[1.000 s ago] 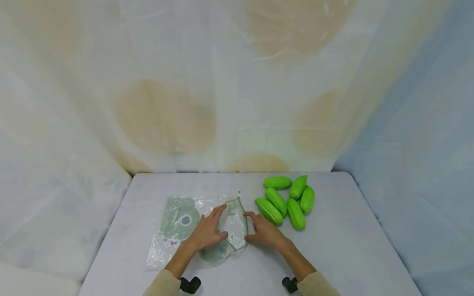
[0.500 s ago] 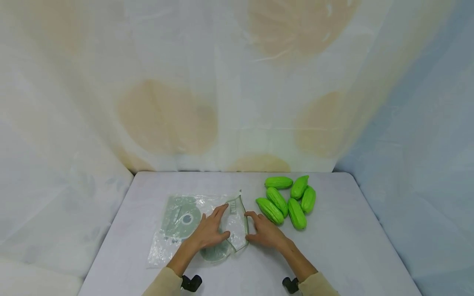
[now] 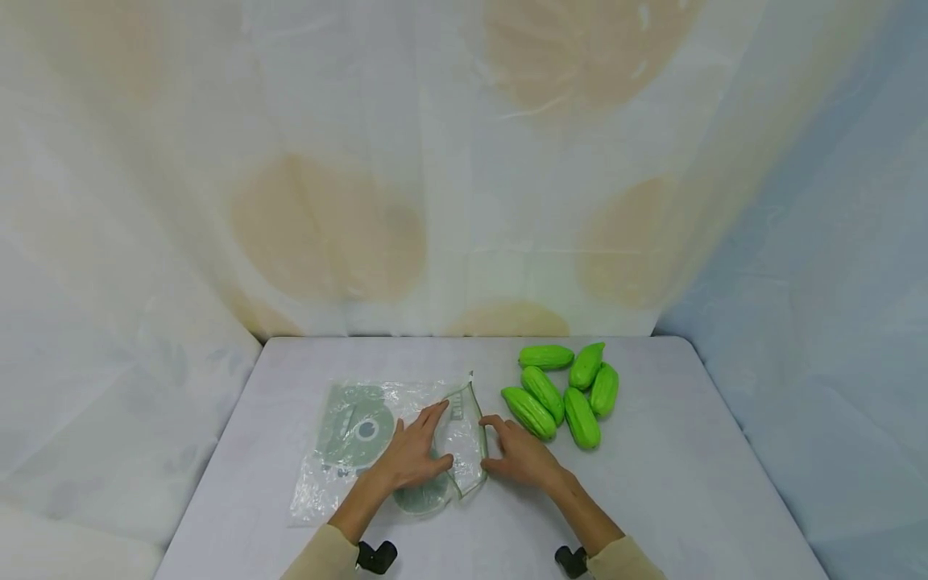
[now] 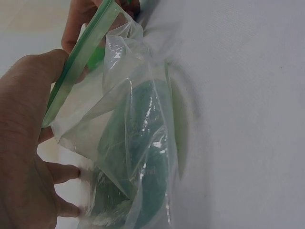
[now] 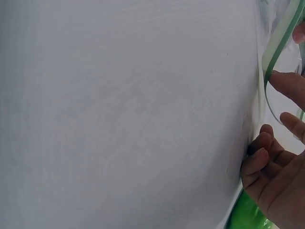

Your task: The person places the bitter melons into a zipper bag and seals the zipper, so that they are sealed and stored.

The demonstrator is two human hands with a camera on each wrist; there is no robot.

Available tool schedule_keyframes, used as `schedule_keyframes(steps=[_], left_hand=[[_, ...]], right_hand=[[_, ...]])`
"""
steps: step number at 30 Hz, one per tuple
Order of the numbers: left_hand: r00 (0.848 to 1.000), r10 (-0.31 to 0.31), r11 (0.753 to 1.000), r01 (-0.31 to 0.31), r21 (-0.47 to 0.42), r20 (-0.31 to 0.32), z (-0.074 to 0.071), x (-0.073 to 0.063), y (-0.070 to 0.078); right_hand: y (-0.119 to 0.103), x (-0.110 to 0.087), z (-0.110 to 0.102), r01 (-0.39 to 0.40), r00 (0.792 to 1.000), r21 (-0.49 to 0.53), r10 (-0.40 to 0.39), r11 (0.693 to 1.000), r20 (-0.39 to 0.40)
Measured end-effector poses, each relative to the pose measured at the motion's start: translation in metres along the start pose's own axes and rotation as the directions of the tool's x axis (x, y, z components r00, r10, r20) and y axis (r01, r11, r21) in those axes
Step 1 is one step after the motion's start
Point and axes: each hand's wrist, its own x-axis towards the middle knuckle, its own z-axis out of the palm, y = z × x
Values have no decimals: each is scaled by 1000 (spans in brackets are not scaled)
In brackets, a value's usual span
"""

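Note:
A clear zip bag [image 3: 464, 443] with a green zip edge lies printed side up, its mouth gaping to the right. My left hand [image 3: 413, 453] holds the left lip of the mouth, thumb and forefinger spread along it. In the left wrist view, my left hand [image 4: 24, 129] is at the raised green zip strip [image 4: 78, 62]. My right hand [image 3: 520, 455] holds the opposite lip with thumb and forefinger apart. In the right wrist view, the other fingers [image 5: 259, 164] are curled beside the bag. Green print [image 4: 136, 152] shows through the plastic.
Several bright green ridged gourds [image 3: 528, 413] lie in a cluster just beyond and right of my right hand. The white table [image 3: 667, 483] ends at a curtain [image 3: 464, 201] behind it. Black wrist mounts [image 3: 377, 557] sit below both forearms.
Both hands stay at the bag's mouth. My left thumb has shifted slightly right; the bag and gourds hold their places.

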Motion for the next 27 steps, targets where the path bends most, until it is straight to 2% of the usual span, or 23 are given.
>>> schedule_keyframes(steps=[7, 19, 27], left_hand=[[1000, 3, 1000, -3, 17, 1, 2, 0, -1], [1000, 8, 1000, -8, 12, 1, 1, 0, -1], [1000, 21, 1000, -21, -5, -6, -1, 1, -2]], right_hand=[[0, -2, -1, 6, 999, -9, -6, 1000, -37], [-8, -3, -14, 4, 1000, 18, -3, 1000, -21], [-9, -5, -23, 11, 998, 47, -8, 999, -55]])
